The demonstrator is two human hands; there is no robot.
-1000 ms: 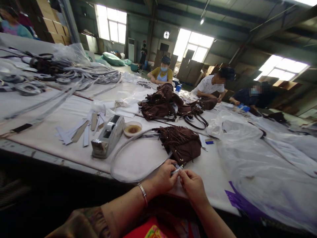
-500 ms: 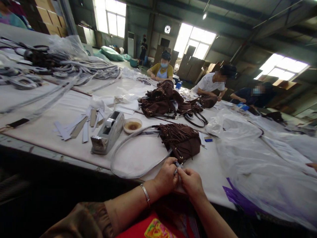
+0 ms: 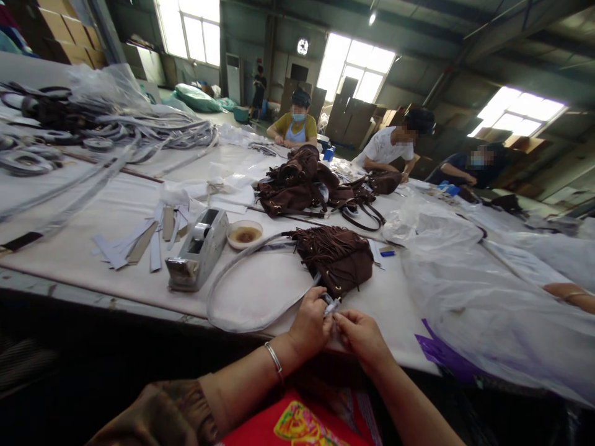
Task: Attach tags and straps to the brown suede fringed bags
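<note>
We find the left hand and right hand still closed together, fingertips pinching the pale strap end between them; the fringed bag lies just beyond on the surface, unmoved.

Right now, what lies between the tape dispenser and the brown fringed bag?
A small dish of brown liquid and the looped grey strap, in the head view.

A thin silver bangle circles the wrist of the left hand. Farther up that arm is a loose brown patterned sleeve, gathered at the cuff. Nearest, a red garment carries a yellow-green print.
</note>
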